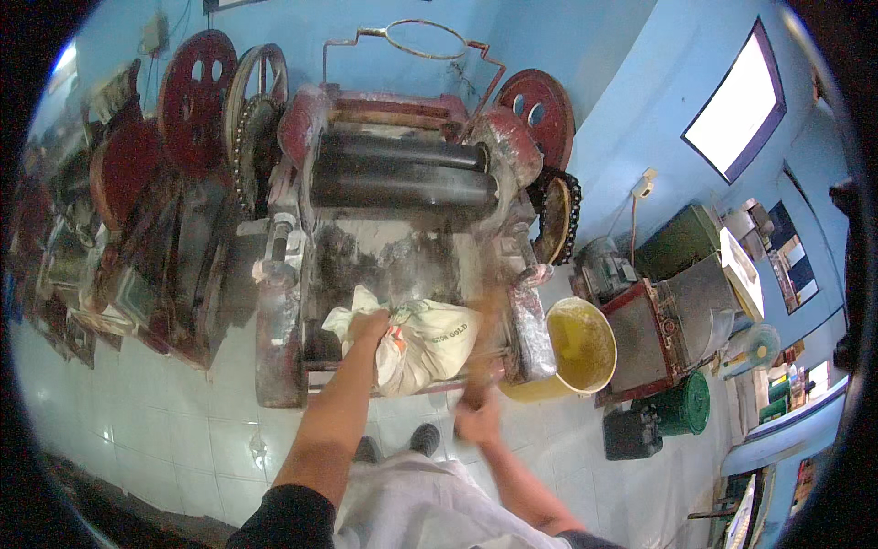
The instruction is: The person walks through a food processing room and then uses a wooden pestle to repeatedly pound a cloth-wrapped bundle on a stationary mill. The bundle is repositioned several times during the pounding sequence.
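A white cloth sack (428,340) with printing on its side lies bunched at the front of a roller machine (281,352). My left hand (371,327) is closed around the sack's gathered end. To the right of the sack, my right hand (477,423) grips the lower end of a brown, brush-like tool (491,331), which rises beside the machine's right side and is smeared by motion. Behind the sack, a dusty, stained tray (389,252) slopes up to two dark rollers (402,189).
A yellow bucket (583,348) stands against the machine's right side. Farther right are a green bin (684,403), a black jerrycan (631,432) and a motor (607,271). Large red wheels (195,105) and chain sprockets (555,217) flank the machine. Pale tiles (215,448) cover the floor.
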Motion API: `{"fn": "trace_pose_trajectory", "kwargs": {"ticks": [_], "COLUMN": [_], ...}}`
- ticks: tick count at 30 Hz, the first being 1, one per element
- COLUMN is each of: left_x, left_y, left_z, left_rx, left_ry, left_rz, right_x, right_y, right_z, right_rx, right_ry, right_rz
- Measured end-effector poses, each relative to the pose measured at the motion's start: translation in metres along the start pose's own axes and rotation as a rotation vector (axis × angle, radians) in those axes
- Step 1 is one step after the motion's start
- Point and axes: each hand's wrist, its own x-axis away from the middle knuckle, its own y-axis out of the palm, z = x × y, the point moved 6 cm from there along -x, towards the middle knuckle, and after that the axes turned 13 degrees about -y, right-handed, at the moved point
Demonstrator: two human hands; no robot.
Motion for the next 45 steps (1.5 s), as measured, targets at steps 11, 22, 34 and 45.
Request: {"fn": "trace_pose_trajectory", "kwargs": {"ticks": [11,22,34,45], "left_x": [0.031,-0.029,0.019,0.005], "left_y": [0.025,0.039,0.043,0.043], "left_z": [0.023,-0.001,-0.004,-0.001], "left_rx": [0.23,0.299,0.311,0.277], "left_ry": [0.282,0.352,0.181,0.358], "left_rz": [-0.354,-0.147,0.031,-0.013], "right_x": [0.032,-0.122,0.046,-0.151], "right_y": [-0.011,-0.158,0.022,-0.1], "right_z": [0.038,-0.223,0.071,-0.179], "right_rx": [-0.148,-0.527,0.088,-0.201], "right_ry": [0.339,-0.528,0.531,-0.238], "right_rz": [-0.202,0.412,-0.489,0.353]}}
